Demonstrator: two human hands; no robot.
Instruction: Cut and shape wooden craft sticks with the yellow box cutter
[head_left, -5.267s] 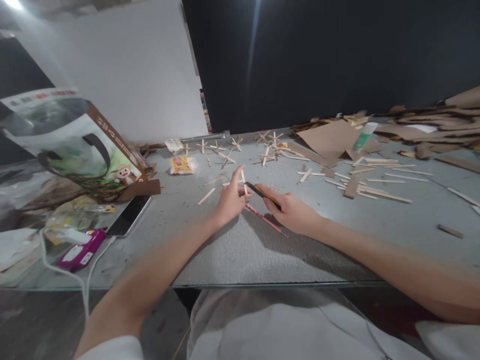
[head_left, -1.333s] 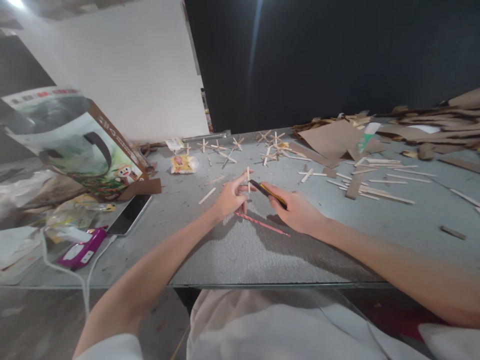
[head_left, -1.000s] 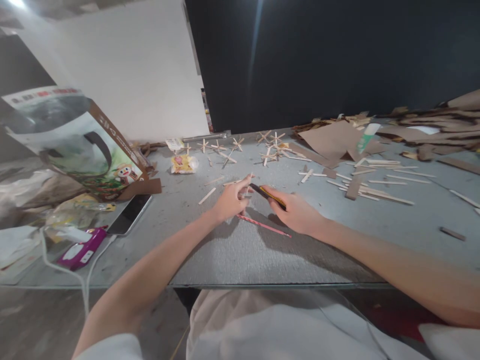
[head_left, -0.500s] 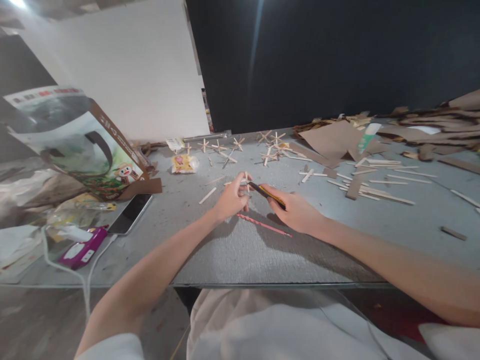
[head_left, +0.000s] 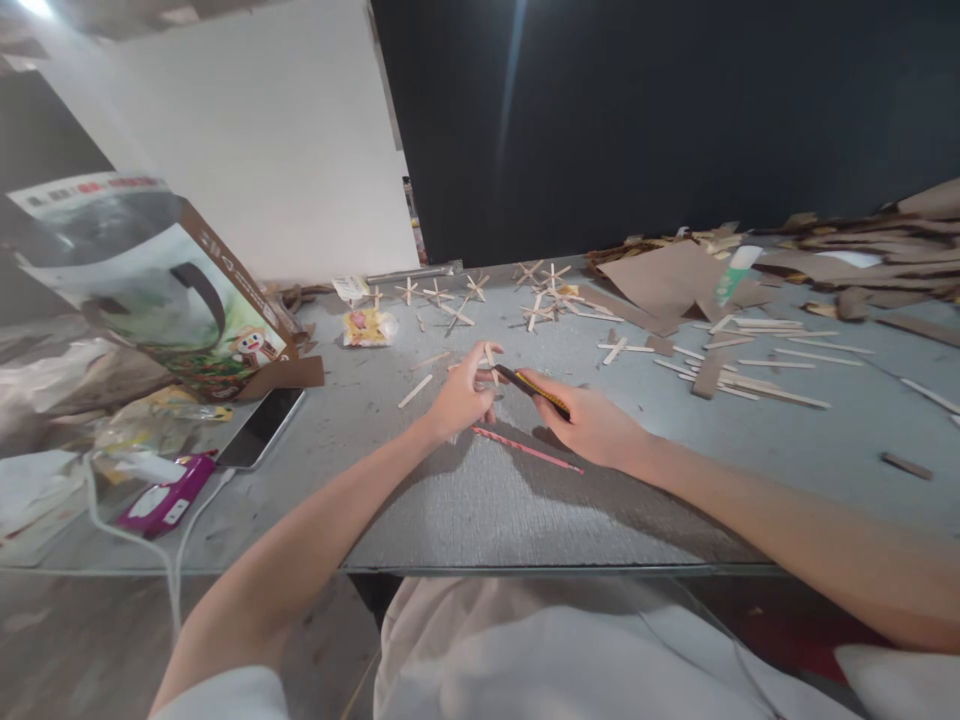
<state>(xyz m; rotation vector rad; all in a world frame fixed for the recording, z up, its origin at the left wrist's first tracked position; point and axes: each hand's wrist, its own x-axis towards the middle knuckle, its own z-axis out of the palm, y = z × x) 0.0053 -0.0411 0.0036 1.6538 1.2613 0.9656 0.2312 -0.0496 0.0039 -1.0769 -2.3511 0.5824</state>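
Pinched in my left hand [head_left: 463,393] is a small cross of wooden sticks [head_left: 489,357], partly covered by the fingers. My right hand [head_left: 592,418] is wrapped round a black and yellow utility knife [head_left: 541,390], its front end pointing left at the wooden cross. Whether the blade touches the wood I cannot tell. A red-patterned pencil [head_left: 528,448] lies on the table just below both hands. Left of my left hand rests a loose stick [head_left: 415,391]. Several finished-looking stick crosses [head_left: 475,288] stand or lie behind the hands.
Loose wooden sticks [head_left: 780,390] and cardboard pieces [head_left: 649,280] spread over the right side, with a green and white glue stick [head_left: 736,275]. On the left are a phone [head_left: 264,428], a purple device [head_left: 166,497] with white cables, a large printed bag [head_left: 165,300] and a small yellow packet [head_left: 369,327].
The wooden cross in my left hand has tilted slightly, its upper end leaning left. My right hand and the knife have barely shifted.
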